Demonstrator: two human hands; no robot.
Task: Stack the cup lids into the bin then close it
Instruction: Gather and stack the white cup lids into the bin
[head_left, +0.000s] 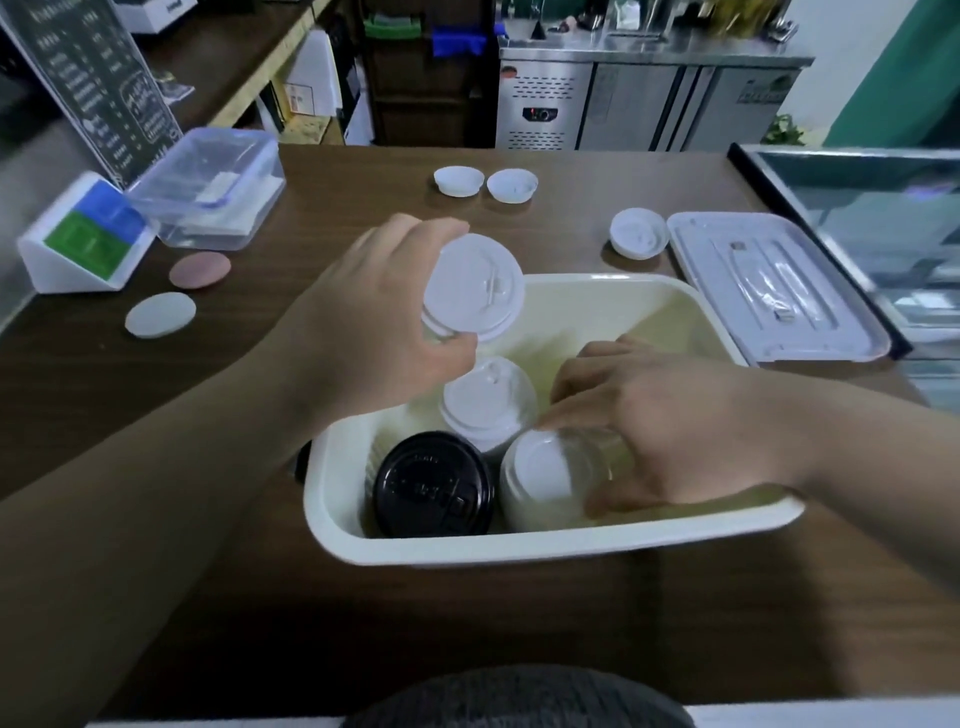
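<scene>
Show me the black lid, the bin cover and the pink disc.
black lid (434, 486): head view, top centre.
bin cover (774, 288): head view, flat middle panel.
pink disc (199, 269): head view, its centre.

Dim, cool indoor light with a greenish cast; a soft shadow lies beside a loose lid (639, 234) on the desk (363, 176); the right hand (675, 431) is motion-blurred; wide-angle distortion bends the edges; the far background is soft
</scene>
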